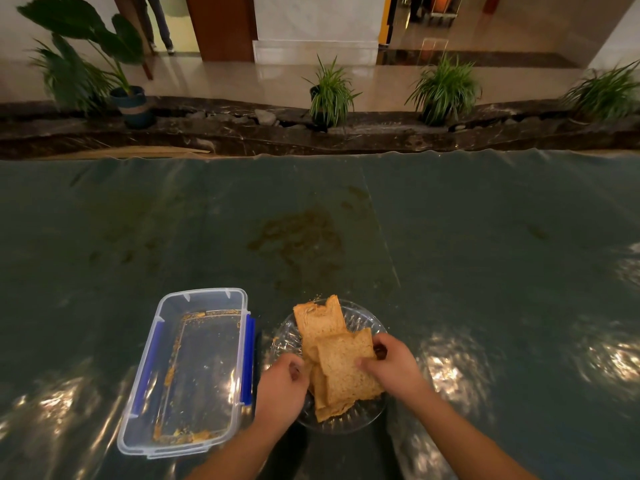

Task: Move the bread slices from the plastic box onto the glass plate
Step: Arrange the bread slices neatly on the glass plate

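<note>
Several brown bread slices (pixel 341 367) lie stacked and overlapping on the glass plate (pixel 363 320), one slice (pixel 318 318) sticking out over the plate's far rim. My right hand (pixel 391 363) pinches the right edge of the top slice. My left hand (pixel 282 389) touches the stack's left edge, fingers curled on it. The clear plastic box (pixel 188 370) with blue clips stands left of the plate, holding only crumbs.
A dark green, shiny plastic-covered table (pixel 450 254) spreads out beyond the plate, with crumb smears (pixel 298 237) in the middle. Potted plants (pixel 329 95) line a dark stone ledge behind the table's far edge. A person's legs (pixel 159 22) show at the far left.
</note>
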Demonstrator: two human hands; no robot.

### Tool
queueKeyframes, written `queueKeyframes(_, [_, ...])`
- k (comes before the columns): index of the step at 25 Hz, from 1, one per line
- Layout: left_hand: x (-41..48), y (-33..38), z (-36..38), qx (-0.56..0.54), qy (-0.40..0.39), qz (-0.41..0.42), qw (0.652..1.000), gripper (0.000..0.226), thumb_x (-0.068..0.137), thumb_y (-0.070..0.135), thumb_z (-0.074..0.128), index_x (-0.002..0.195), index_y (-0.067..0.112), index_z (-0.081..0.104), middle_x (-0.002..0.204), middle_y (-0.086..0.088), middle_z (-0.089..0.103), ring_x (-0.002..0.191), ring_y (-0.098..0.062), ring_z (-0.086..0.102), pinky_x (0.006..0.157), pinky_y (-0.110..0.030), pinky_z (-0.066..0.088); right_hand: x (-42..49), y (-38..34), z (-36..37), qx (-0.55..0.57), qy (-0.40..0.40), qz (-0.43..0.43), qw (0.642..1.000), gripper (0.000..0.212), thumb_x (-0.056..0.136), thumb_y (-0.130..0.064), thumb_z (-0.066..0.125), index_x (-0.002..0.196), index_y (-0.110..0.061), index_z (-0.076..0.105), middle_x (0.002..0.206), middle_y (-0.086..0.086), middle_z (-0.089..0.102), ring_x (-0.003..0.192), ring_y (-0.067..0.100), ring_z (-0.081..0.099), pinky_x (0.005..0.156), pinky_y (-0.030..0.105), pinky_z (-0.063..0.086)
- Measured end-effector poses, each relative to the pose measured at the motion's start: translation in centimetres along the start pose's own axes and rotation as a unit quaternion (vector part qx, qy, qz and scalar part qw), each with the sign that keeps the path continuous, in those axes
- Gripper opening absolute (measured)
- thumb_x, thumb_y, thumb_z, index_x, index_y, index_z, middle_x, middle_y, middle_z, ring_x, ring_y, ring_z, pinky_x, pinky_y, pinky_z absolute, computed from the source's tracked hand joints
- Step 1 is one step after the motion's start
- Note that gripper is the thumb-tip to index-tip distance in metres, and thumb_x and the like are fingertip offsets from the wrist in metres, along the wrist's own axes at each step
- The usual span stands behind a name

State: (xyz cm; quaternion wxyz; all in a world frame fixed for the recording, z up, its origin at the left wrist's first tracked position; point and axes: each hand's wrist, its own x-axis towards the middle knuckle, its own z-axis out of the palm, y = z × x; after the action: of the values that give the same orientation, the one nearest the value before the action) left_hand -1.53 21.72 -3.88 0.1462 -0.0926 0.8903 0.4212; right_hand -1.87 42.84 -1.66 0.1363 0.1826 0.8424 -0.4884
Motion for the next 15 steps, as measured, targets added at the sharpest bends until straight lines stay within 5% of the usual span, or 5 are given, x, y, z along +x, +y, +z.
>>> queueKeyframes(2, [-0.2,-0.3,0.2,-0.013,-0.005,-0.013,1.000,0.015,0.091,0.020,0.063,0.082,0.031,0.058,0.084,0.009,0.068,0.080,0.001,0.062,0.068,-0.014,0.045,-0.4,0.1,0.2,0.026,0.005,0.001,1.000,0.024,0.072,-0.018,0.079,0.090,-0.018,0.064,0.091,0.004,0.070,0.086,0.024,0.068,0.076,0.046,0.058])
queueKeyframes(6, [0.2,-0.4,0.2,-0.127,0.011,-0.086,0.988,0.017,0.086,0.009,0.069,0.088,0.026,0.068,0.090,0.006,0.073,0.088,-0.011,0.069,0.085,-0.037,0.058,-0.7,0.5,-0.1,0.097,-0.004,0.024,0.995,0.022,0.072,-0.012,0.078,0.089,-0.014,0.064,0.094,0.008,0.072,0.090,0.028,0.069,0.078,0.051,0.059])
queueKeyframes(10, [0.8,0.1,0.3,-0.161,0.043,-0.117,0.979,0.020,0.078,0.007,0.078,0.079,0.026,0.070,0.082,0.006,0.074,0.080,-0.012,0.071,0.077,-0.039,0.061,-0.5,1.2,-0.2,0.156,-0.005,0.052,0.986,0.023,0.073,-0.004,0.075,0.093,-0.009,0.064,0.100,0.016,0.072,0.096,0.035,0.068,0.085,0.061,0.055])
queueKeyframes(15, [1.1,0.2,0.3,-0.134,0.027,-0.117,0.984,0.016,0.082,0.008,0.075,0.081,0.024,0.070,0.085,0.002,0.074,0.074,-0.011,0.072,0.069,-0.034,0.064,-0.5,1.7,0.2,0.140,-0.014,0.072,0.987,0.024,0.075,-0.010,0.076,0.094,-0.017,0.065,0.102,0.008,0.071,0.094,0.027,0.069,0.083,0.056,0.058])
